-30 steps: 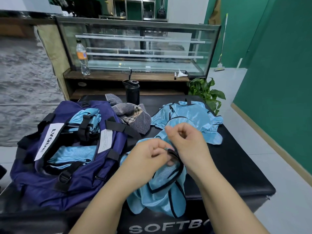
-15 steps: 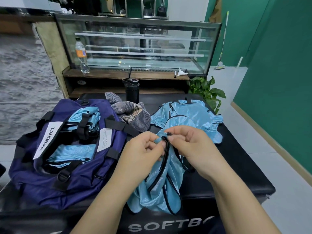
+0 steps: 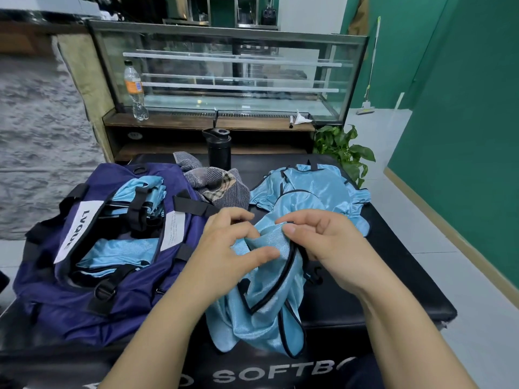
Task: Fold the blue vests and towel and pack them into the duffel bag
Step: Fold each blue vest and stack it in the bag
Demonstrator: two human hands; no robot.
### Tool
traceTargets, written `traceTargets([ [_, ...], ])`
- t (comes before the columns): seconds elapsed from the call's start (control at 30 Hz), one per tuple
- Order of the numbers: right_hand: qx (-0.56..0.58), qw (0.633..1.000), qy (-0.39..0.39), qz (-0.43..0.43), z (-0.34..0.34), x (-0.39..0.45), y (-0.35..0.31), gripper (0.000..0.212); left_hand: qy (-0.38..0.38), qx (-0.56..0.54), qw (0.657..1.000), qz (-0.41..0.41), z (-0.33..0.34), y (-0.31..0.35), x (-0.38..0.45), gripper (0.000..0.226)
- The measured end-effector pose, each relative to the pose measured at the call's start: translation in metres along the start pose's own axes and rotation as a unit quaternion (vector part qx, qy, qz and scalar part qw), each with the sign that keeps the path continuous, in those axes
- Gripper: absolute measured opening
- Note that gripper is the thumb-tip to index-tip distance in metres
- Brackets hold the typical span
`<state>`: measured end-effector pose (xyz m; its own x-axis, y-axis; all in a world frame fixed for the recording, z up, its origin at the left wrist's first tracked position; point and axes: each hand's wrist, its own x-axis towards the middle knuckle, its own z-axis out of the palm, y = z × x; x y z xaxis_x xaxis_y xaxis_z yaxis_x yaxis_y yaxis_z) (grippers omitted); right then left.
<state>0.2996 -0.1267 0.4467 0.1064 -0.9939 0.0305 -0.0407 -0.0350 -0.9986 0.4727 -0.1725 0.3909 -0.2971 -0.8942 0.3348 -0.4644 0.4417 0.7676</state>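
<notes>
A light blue vest (image 3: 264, 307) with black trim hangs crumpled over the front of the black padded bench (image 3: 393, 265). My right hand (image 3: 323, 245) pinches its top edge. My left hand (image 3: 233, 248) touches the same fabric with thumb and fingers spread loosely. A navy duffel bag (image 3: 92, 276) lies open to the left with folded blue vests (image 3: 120, 251) inside. More blue vests (image 3: 314, 192) lie in a loose pile at the back right. A grey striped and checked towel (image 3: 222, 186) is bunched behind the bag.
A black flask (image 3: 219, 148) stands at the bench's far edge. Behind it is a glass display case (image 3: 230, 77) on a wooden shelf, with a plastic bottle (image 3: 134, 91). A green plant (image 3: 344, 150) sits right of the shelf. Tiled floor runs along the green wall.
My hands moved apart slightly along the vest's top, and the left fingers loosened from the black trim. The vest has bunched a little differently.
</notes>
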Motion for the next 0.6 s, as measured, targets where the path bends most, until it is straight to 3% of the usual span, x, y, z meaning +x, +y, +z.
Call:
traceTargets([
  [0.13, 0.048, 0.999, -0.006, 0.003, -0.007, -0.001, -0.002, 0.020, -0.097, -0.087, 0.990, 0.045, -0.009, -0.005, 0.004, 0.044],
  [0.27, 0.051, 0.999, -0.007, -0.005, -0.015, 0.001, -0.002, 0.025, -0.117, -0.145, 0.982, 0.041, -0.006, 0.003, 0.010, 0.022],
  [0.47, 0.085, 0.996, 0.023, -0.031, -0.027, -0.005, -0.019, 0.016, -0.153, -0.109, 0.979, 0.082, -0.022, 0.021, 0.021, 0.019],
  [0.6, 0.119, 0.990, 0.043, -0.061, -0.032, -0.007, -0.044, 0.017, -0.186, -0.004, 0.976, 0.112, -0.047, 0.055, 0.039, 0.030],
])
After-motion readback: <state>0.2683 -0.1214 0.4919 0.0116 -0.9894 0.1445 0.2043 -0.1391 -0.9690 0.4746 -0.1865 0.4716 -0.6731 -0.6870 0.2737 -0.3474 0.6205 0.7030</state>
